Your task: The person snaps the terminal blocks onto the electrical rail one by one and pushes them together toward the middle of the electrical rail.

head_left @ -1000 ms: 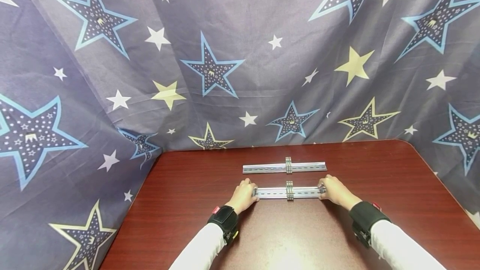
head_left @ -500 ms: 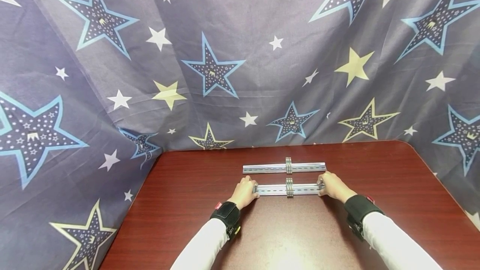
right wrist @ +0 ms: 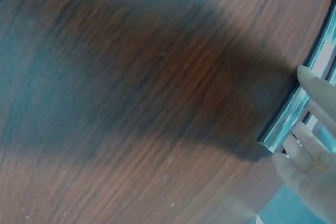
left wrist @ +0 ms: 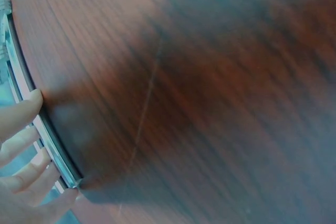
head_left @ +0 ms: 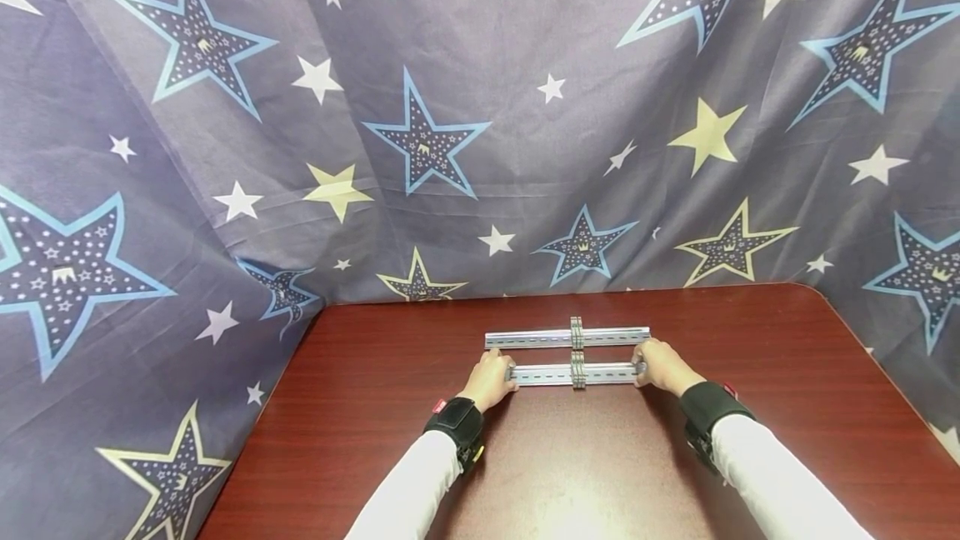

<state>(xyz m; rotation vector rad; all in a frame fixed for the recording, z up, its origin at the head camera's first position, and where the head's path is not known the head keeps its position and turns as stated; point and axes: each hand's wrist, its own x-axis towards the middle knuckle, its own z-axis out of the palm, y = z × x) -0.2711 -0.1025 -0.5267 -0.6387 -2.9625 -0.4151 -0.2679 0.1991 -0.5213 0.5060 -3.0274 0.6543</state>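
A silver slotted DIN rail (head_left: 543,375) lies crosswise on the table, with a small cluster of grey terminal blocks (head_left: 577,370) near its middle. My left hand (head_left: 489,382) holds its left end and my right hand (head_left: 666,367) its right end. In the left wrist view, the thumb and fingers of the left hand (left wrist: 23,169) lie on opposite sides of the rail (left wrist: 56,149). The right wrist view has the right hand (right wrist: 317,153) gripping the rail (right wrist: 286,121) likewise. Just behind, parallel, lies a second DIN rail (head_left: 528,340) with its own grey blocks (head_left: 576,332).
The reddish-brown wooden table (head_left: 390,373) extends to both sides and in front of the rails. A grey-purple curtain (head_left: 480,48) printed with stars hangs behind the table and along its left and right sides.
Both hands have moved the near rail slightly away from the person, narrowing the gap to the far rail. The far rail stays where it was.
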